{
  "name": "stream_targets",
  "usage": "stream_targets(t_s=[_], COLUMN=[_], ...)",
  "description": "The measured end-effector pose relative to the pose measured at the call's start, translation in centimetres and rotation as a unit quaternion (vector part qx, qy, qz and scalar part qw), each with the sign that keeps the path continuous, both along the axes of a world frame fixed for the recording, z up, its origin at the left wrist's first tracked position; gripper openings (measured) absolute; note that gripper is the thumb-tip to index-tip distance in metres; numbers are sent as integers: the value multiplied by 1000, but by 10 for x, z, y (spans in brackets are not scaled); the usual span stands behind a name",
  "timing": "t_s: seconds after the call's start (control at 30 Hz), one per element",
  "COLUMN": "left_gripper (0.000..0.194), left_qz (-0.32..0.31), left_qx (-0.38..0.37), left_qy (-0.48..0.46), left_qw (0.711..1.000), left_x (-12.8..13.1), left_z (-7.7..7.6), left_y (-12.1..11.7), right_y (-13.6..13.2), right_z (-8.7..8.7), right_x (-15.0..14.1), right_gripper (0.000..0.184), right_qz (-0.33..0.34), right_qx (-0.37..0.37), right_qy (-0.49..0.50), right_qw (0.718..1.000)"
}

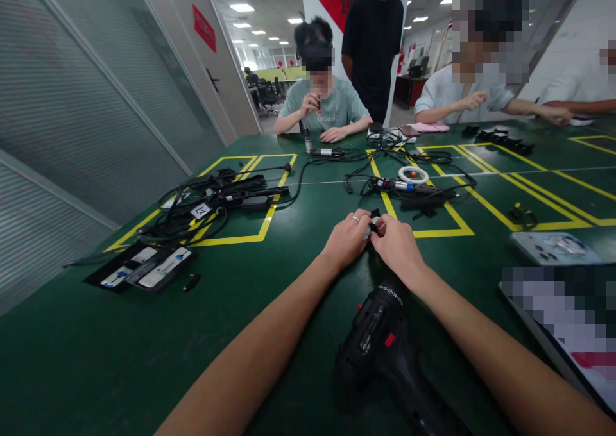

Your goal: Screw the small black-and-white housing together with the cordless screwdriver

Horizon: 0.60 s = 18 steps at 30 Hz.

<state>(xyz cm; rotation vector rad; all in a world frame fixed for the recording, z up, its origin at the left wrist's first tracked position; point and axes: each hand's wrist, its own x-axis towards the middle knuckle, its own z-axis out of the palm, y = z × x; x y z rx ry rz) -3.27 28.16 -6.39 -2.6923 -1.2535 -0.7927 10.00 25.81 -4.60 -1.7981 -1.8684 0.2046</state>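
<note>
Two bare hands: ringed left hand (347, 237) and right hand (397, 242), fingers of both curled nearly closed, pinching one small black-and-white part (374, 227) between them over green tabletop (120, 346). One black, red-accented power drill (378, 340), nearer the wearer.

Bright ceiling panels (242, 8) overhead, dimmer green tabletop (144, 352), wide-angle stretch toward the edges, pixelated patches (553, 304)
</note>
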Motion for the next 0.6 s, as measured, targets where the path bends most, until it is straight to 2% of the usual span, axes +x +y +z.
stream_targets(t_s=[0.17, 0.3, 0.37, 0.47, 0.6], left_gripper=[22, 26, 27, 25, 26], left_qz=[5, 2, 0, -1, 6], left_qx=[-11, -12, -11, -10, -16], left_qy=[-9, -16, -19, -28, -63], left_qw=[1000, 1000, 1000, 1000, 998], left_x=[0, 0, 0, 0, -1], left_z=[0, 0, 1, 0, -2], left_y=[0, -1, -1, 0, 2], right_y=[-4, 4, 10, 18, 21], right_z=[4, 1, 0, 1, 6], right_x=[-2, 4, 9, 15, 22], right_gripper=[15, 14, 20, 24, 22], right_qz=[-21, -47, -47, -39, -44], right_qx=[-13, -90, -159, -251, -292], right_qy=[32, 137, 221, 356, 491], right_qw=[999, 985, 961, 899, 820])
